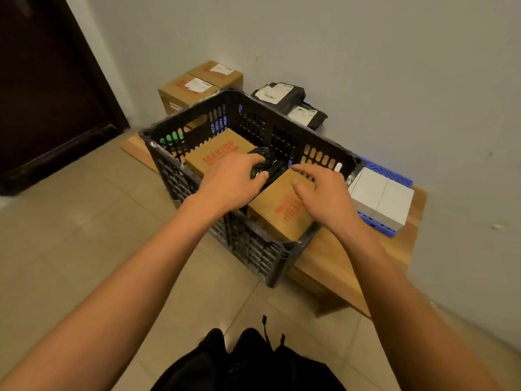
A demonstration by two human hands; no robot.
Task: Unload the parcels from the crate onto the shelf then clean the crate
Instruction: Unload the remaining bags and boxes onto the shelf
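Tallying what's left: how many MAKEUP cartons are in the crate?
2: one at the crate's far left, one near right under the right hand. More may be hidden below.

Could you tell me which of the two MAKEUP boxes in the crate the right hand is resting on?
The nearer MAKEUP box: the right hand rests on its top. The farther MAKEUP box lies beyond the left hand, which grips a black bag.

Black slotted crate point(248, 244), tan boxes point(282, 210) (red lettering), white boxes point(380, 198), blue mat point(377, 167)
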